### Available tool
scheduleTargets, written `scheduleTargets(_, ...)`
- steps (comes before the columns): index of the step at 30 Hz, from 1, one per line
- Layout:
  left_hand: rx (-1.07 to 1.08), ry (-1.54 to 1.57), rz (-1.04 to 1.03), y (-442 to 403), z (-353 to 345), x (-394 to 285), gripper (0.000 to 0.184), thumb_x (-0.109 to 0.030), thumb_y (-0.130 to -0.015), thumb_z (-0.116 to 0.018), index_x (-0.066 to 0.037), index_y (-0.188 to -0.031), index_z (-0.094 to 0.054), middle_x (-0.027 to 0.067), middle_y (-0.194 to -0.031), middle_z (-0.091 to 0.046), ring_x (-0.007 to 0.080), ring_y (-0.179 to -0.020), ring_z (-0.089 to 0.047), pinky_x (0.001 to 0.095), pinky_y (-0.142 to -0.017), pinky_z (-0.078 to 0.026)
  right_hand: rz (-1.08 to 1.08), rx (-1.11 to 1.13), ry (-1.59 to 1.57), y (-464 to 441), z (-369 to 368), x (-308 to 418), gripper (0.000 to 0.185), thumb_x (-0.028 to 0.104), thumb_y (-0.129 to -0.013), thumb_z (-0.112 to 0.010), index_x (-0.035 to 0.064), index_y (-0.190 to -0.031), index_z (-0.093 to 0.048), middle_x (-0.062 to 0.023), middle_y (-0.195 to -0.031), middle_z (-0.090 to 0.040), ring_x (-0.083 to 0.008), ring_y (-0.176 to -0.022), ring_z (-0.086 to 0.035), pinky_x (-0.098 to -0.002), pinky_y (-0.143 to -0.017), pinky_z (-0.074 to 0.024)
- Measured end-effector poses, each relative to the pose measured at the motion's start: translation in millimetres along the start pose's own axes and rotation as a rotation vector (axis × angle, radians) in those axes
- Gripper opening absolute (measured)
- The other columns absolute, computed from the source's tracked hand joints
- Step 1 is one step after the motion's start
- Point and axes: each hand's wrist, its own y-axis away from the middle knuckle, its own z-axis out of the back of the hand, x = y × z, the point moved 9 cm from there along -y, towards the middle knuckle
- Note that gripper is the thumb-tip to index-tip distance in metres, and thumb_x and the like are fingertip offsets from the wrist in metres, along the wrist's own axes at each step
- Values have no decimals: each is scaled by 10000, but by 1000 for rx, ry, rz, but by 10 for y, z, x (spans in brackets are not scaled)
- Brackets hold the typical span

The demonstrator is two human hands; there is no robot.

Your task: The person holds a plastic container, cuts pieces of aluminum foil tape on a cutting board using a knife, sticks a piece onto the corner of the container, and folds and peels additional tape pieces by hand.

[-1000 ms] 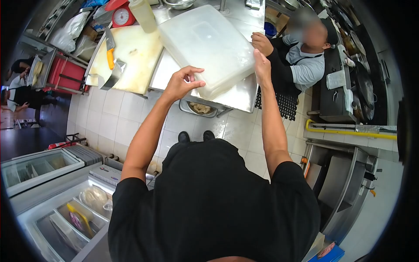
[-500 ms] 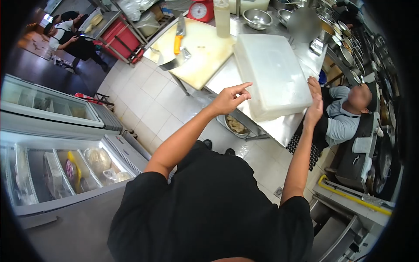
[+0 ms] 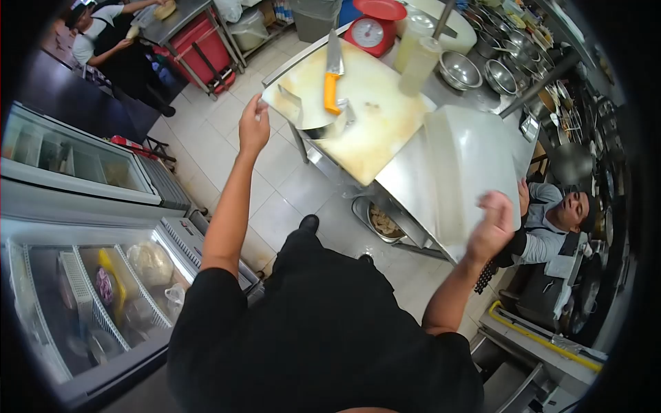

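My left hand [image 3: 255, 129] is raised at the near left corner of the white cutting board [image 3: 382, 134], fingers loosely curved and apart. Whether it touches the board I cannot tell. On the board lie a knife [image 3: 332, 86] with a yellow handle and a shiny bent metal piece [image 3: 323, 127]. My right hand [image 3: 491, 226] is smeared by motion in front of the translucent plastic tub [image 3: 475, 155], which appears upside down on the steel table [image 3: 410, 175]. Its fingers are too blurred to read, and contact with the tub is unclear.
A red scale [image 3: 372, 34], squeeze bottles [image 3: 420, 69] and metal bowls [image 3: 460, 71] stand behind the board. A co-worker [image 3: 551, 224] is close on the right; another person [image 3: 113, 58] stands far left. An open freezer [image 3: 103, 296] lies to my left.
My left hand has moved from beside the tub to the cutting board's corner. My right hand has come down and nearer to me. The view has shifted, bringing the board closer to the middle.
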Motion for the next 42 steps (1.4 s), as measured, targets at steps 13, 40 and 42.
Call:
scheduleTargets(13,595,64,-330,-819,-543,231,246,-113,-841,-668,-80,-1084,-648,56,-1150,-647,245,-1072,-554,354,-969,-421,193,688,314,523,-3316,24,333,164,-836,-706,-5,-1112,-625,-179,-1155,-598,-327,-1085,-559,-390,-944,-445)
scheduleTargets(40,997,699,69,-74,-242,-1935,195,-122,-875,-692,15,-1005,-645,23,-830,-653,49,-701,-589,179,-566,-398,-436,501,-182,248,-1858,310,257,137,-881,-690,-43,-1059,-646,-11,-834,-654,-44,-732,-561,-218,-649,-460)
scheduleTargets(42,997,742,73,1,-293,-2029,196,-121,-871,-696,13,-1003,-645,17,-813,-644,44,-675,-571,176,-551,-385,-430,503,-207,272,-1739,300,260,148,-885,-688,-43,-1057,-647,-6,-832,-652,-43,-732,-559,-214,-652,-456)
